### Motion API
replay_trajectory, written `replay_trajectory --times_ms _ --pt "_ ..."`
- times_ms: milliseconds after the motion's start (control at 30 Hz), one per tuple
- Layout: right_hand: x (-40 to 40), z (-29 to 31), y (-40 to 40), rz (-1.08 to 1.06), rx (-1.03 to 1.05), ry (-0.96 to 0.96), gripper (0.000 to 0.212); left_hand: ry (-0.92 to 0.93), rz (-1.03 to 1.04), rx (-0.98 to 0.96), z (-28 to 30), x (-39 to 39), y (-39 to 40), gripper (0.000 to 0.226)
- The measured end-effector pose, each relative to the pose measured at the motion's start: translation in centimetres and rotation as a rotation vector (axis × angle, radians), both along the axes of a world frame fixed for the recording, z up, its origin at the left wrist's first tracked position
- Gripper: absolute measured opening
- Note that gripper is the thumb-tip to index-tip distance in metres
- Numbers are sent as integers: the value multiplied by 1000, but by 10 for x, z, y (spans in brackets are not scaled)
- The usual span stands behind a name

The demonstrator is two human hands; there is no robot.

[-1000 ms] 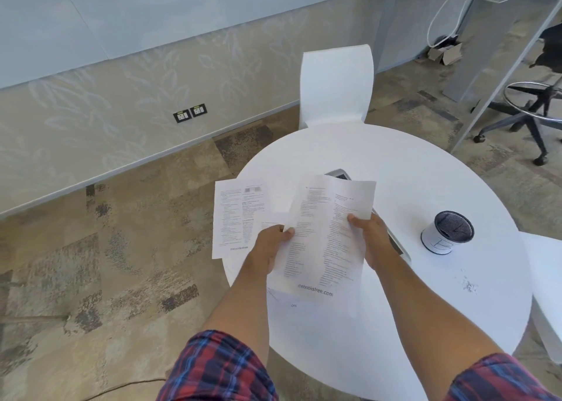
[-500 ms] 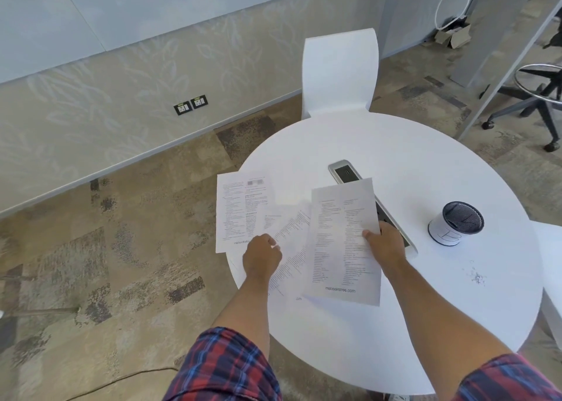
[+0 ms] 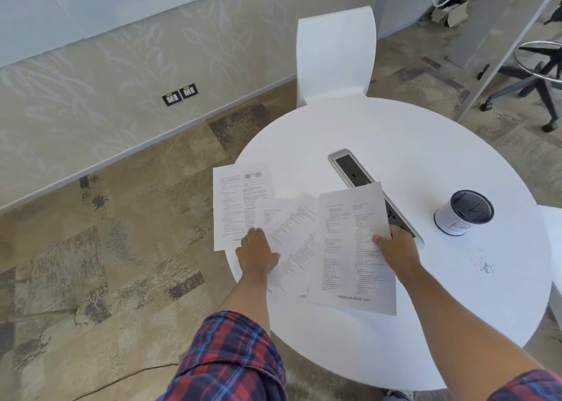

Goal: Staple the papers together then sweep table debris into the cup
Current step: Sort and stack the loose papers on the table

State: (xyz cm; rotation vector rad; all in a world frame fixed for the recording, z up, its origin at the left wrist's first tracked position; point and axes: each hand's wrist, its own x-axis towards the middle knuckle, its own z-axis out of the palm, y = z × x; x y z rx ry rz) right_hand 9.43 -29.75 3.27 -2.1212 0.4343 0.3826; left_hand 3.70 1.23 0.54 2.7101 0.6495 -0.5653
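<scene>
Round white table (image 3: 380, 339) with papers (image 3: 355, 248), cup (image 3: 463, 212), debris (image 3: 485, 267).

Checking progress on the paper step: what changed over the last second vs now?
The sheet that both hands held up has come down flat onto the table. The left hand let go of it and now presses on the fanned sheets beside it; the right hand still pinches its right edge. The cup, debris and leftmost page stayed put. No stapler in view.
</scene>
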Motion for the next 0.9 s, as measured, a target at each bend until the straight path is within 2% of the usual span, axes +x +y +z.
replay_trajectory --times_ms 133,333,533,600,733,767,900 --pt "-5 -6 0 4 -14 17 9 -14 -14 102 -6 4 5 78" --pt "-8 -10 -3 1 -10 19 10 61 -19 102 -7 16 10 95" --pt "-5 -7 -1 15 -25 9 11 121 -15 99 -5 25 13 98" --pt "-7 -7 -1 17 -25 10 10 116 -12 98 -6 24 13 88" --pt "-11 -6 0 21 -20 13 9 91 0 91 -10 16 11 51" --pt "-11 -6 0 23 -14 13 9 67 19 85 -11 14 10 51" --pt "-10 -3 0 30 -6 12 10 -19 70 91 -8 13 7 75"
